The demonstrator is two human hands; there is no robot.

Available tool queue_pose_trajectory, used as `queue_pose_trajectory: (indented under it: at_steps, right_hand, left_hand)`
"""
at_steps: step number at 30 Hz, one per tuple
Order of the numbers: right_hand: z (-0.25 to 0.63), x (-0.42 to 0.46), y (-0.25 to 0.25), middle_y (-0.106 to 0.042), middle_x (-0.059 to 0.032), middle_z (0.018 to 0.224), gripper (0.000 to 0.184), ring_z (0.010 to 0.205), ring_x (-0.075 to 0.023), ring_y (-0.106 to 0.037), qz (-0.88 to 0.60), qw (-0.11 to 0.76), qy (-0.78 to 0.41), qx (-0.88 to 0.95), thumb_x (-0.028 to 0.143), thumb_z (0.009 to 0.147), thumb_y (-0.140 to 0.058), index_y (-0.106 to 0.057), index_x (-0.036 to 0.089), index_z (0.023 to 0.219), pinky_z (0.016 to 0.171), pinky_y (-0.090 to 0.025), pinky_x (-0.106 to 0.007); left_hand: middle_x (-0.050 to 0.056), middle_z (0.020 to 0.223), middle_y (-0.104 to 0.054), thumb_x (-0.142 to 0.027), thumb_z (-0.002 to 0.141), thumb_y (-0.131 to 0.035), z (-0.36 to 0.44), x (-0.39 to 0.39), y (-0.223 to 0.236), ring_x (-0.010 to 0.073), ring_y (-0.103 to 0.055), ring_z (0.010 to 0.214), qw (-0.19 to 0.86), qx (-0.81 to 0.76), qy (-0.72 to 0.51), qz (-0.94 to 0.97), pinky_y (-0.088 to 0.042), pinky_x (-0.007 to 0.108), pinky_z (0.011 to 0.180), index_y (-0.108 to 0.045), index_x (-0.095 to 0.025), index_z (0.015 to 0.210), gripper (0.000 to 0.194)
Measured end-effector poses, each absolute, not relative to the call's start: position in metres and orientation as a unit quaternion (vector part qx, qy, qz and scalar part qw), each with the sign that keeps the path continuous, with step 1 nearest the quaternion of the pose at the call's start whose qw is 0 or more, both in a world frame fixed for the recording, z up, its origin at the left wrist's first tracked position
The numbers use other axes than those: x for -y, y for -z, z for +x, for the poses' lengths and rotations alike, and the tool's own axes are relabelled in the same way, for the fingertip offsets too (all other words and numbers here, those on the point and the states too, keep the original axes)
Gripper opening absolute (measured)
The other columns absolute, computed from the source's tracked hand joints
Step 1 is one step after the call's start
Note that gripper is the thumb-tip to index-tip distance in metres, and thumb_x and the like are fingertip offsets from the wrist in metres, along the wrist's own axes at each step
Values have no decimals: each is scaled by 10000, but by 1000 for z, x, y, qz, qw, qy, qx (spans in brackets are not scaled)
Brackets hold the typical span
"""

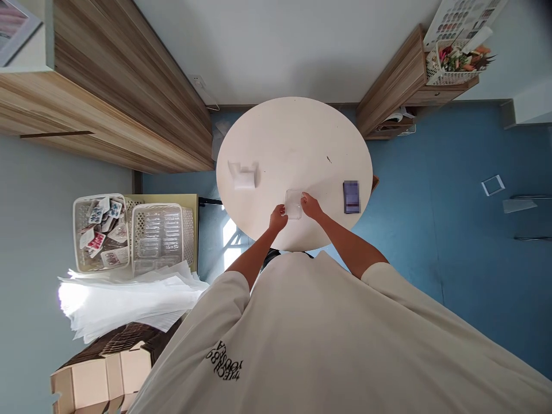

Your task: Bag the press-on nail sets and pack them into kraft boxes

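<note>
Round pale surface [297,132] against the wall, person standing at its near edge. Spread of white sheets [138,302] off to the left, below a white basket [188,236] of clear boxes [158,227] in rows. Folded white piece [244,179] on the surface's left side; dark purple pack [351,197], face blurred, on its right. Clear plastic box [294,205] near front centre, between left hand [278,218] and right hand [310,206]. Each grip pinches one side of it, left and right; whether its base touches the surface, cannot tell.
</note>
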State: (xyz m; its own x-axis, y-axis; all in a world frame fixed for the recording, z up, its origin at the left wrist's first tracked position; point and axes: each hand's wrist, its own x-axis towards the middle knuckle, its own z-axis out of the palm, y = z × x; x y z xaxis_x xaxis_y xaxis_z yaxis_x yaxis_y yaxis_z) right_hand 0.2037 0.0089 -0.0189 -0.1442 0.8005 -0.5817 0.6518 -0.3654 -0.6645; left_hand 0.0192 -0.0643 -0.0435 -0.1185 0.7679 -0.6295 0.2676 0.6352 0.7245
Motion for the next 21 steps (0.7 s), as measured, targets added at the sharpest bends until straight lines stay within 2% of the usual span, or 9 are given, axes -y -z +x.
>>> queue_pose_trajectory:
  at_steps: [5,10,21]
  right_hand:
    - [206,-8,15,-686,-127,1393,484,1206,-238,-662,-637,89,-490,588,248,1046,-419,-576,213,1502,1080,-528,-414]
    - [180,-19,8,-688,-142,1390,418,1185,-234,-670,-582,109,-465,658,185,1021,-444,-664,202,1377,1100,-519,-438]
    - [11,0,-40,-678,-119,1407,353,1141,-212,-695,-400,116,-506,755,195,1028,-476,-729,211,1275,1077,-537,-384]
  left_hand:
    - [144,1445,-682,-103,862,-621,12,63,25,264,-672,1295,534,-728,-203,380,-552,413,1088,-623,-199,1396,543]
    - [129,1403,-709,-144,919,-607,-20,69,-9,261,-674,1295,483,-743,-239,396,-545,408,1112,-676,-207,1334,425]
    - [111,1272,-770,-198,953,-600,-174,115,-83,264,-723,1184,327,-812,-304,376,-553,384,1084,-716,-215,1324,389]
